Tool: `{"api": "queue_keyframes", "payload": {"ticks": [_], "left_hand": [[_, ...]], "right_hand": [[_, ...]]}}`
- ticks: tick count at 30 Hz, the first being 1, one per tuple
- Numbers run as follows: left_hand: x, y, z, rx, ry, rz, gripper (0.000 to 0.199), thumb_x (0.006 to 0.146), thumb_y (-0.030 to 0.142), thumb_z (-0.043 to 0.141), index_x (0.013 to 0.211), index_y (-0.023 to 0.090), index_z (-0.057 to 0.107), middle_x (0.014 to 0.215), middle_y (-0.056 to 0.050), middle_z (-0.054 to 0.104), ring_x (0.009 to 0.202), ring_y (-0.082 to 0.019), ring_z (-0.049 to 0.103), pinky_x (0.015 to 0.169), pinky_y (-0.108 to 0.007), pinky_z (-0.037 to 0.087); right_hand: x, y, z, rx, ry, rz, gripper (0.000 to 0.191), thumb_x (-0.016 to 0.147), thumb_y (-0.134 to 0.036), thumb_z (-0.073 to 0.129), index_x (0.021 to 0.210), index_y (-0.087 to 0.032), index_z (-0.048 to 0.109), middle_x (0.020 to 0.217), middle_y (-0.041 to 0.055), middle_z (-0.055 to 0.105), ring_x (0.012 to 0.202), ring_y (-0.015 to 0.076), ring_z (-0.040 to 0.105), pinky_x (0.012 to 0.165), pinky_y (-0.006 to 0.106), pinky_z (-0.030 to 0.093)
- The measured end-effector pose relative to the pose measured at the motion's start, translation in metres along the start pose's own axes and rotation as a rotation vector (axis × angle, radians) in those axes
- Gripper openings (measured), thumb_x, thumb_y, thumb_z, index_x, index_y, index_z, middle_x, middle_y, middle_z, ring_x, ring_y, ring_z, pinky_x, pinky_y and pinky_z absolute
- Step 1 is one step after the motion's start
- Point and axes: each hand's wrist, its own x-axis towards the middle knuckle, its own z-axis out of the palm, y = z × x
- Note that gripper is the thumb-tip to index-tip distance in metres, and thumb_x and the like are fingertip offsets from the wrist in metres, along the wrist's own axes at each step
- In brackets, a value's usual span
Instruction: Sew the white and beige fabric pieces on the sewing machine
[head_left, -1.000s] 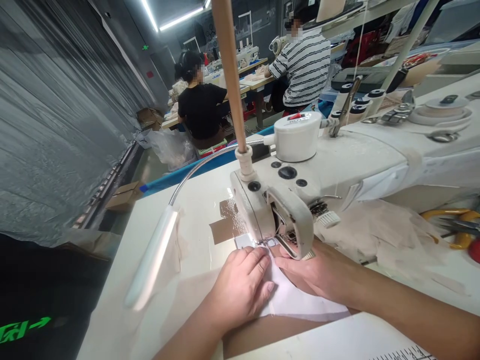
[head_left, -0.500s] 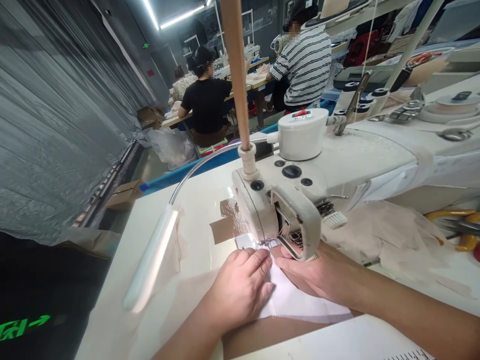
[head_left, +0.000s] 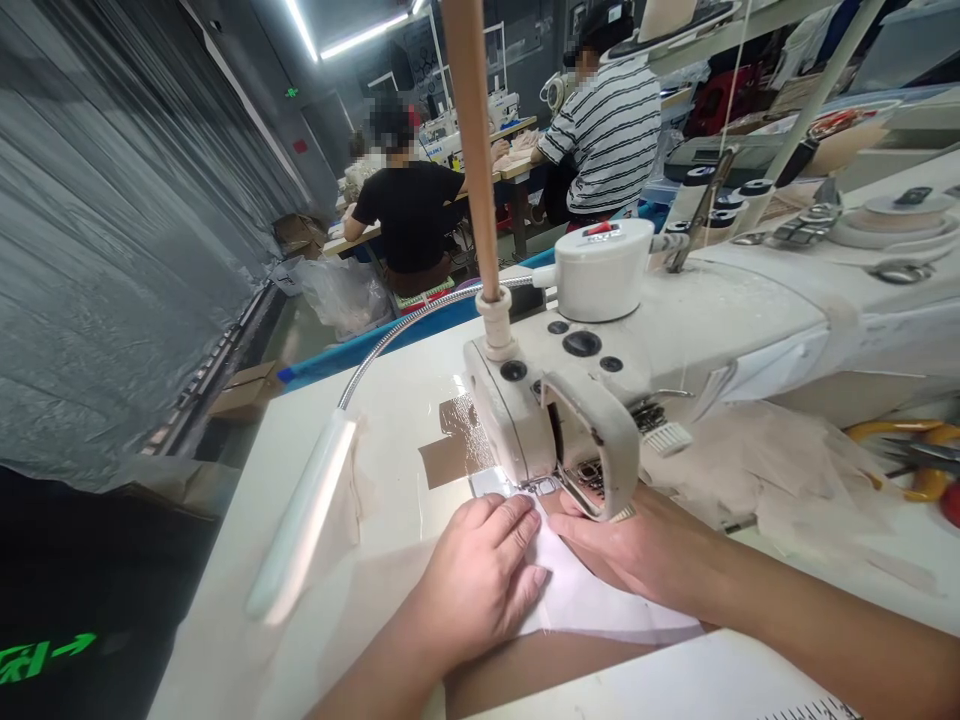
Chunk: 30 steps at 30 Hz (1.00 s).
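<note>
My left hand (head_left: pixel 487 570) lies palm down on a white piece of fabric (head_left: pixel 574 585), fingers together and thumb apart, pressing it near the presser foot (head_left: pixel 534 487). Opposite it, my right hand (head_left: pixel 630 550) reaches under the guard of the white sewing machine (head_left: pixel 517 420), thumb and forefinger closed on the fabric's edge; its fingertips are partly hidden. Tan fabric (head_left: pixel 540 670) shows below the white piece and between the hands. The needle itself cannot be made out behind the machine head.
A lit lamp (head_left: pixel 304 525) on a bendy neck stands left of the hands. Sheer fabric (head_left: pixel 787 480) and yellow-handled scissors (head_left: pixel 919 455) lie at the right. Thread cones (head_left: pixel 690 195) stand behind the machine. Two co-workers (head_left: pixel 409 215) sit at tables further back.
Both hands and the fabric stay in nearly the same place; any feed of the fabric is too small to see. The co-worker in black has shifted slightly left.
</note>
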Motion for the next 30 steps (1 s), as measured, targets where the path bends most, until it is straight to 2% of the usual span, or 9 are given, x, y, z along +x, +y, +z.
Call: {"api": "queue_keyframes", "payload": {"ticks": [7, 11, 16, 19, 24, 30], "left_hand": [[-0.002, -0.004, 0.000, -0.056, -0.033, -0.027, 0.048, 0.089, 0.036, 0.050, 0.130, 0.011, 0.052, 0.131, -0.015, 0.055, 0.110, -0.032, 0.051, 0.094, -0.048, 0.045], [-0.001, -0.005, -0.001, -0.064, -0.048, -0.041, 0.052, 0.089, 0.041, 0.051, 0.133, 0.014, 0.050, 0.131, -0.015, 0.055, 0.112, -0.032, 0.050, 0.094, -0.049, 0.045], [0.001, -0.005, -0.002, -0.059, -0.057, -0.060, 0.051, 0.086, 0.043, 0.055, 0.129, 0.014, 0.054, 0.130, -0.016, 0.055, 0.112, -0.032, 0.050, 0.096, -0.050, 0.043], [-0.001, -0.003, -0.003, -0.061, -0.052, -0.066, 0.049, 0.086, 0.040, 0.054, 0.128, 0.015, 0.054, 0.131, -0.016, 0.055, 0.113, -0.033, 0.050, 0.096, -0.051, 0.043], [-0.002, 0.001, -0.005, -0.079, -0.034, -0.053, 0.044, 0.084, 0.030, 0.051, 0.125, 0.014, 0.055, 0.129, -0.015, 0.055, 0.113, -0.033, 0.049, 0.096, -0.049, 0.042], [0.000, 0.001, -0.006, -0.092, -0.041, -0.035, 0.046, 0.084, 0.025, 0.049, 0.129, 0.013, 0.052, 0.123, -0.014, 0.055, 0.108, -0.030, 0.049, 0.094, -0.047, 0.042]], "right_hand": [[0.004, -0.001, -0.003, 0.003, 0.022, -0.031, 0.029, 0.089, -0.011, 0.035, 0.078, -0.019, 0.060, 0.074, 0.0031, 0.055, 0.064, 0.0162, 0.044, 0.056, 0.029, 0.029], [0.003, 0.000, -0.001, 0.008, -0.054, -0.001, 0.026, 0.091, -0.014, 0.036, 0.079, -0.018, 0.059, 0.077, 0.0043, 0.056, 0.070, 0.0179, 0.048, 0.059, 0.031, 0.031], [0.000, 0.005, 0.003, 0.070, -0.120, 0.023, 0.023, 0.092, -0.016, 0.038, 0.091, -0.018, 0.061, 0.087, 0.0066, 0.059, 0.080, 0.0203, 0.052, 0.068, 0.032, 0.036], [-0.001, 0.008, 0.000, 0.126, -0.117, 0.026, 0.022, 0.093, -0.017, 0.038, 0.093, -0.019, 0.060, 0.087, 0.0059, 0.059, 0.078, 0.0188, 0.051, 0.067, 0.031, 0.036], [0.001, 0.006, -0.007, 0.147, -0.103, -0.003, 0.022, 0.091, -0.014, 0.039, 0.077, -0.020, 0.055, 0.082, 0.0025, 0.055, 0.073, 0.0168, 0.047, 0.060, 0.029, 0.032], [0.001, 0.003, 0.000, 0.116, -0.040, -0.002, 0.021, 0.086, -0.012, 0.038, 0.077, -0.020, 0.055, 0.084, 0.0033, 0.056, 0.071, 0.0168, 0.048, 0.059, 0.030, 0.033]]}}
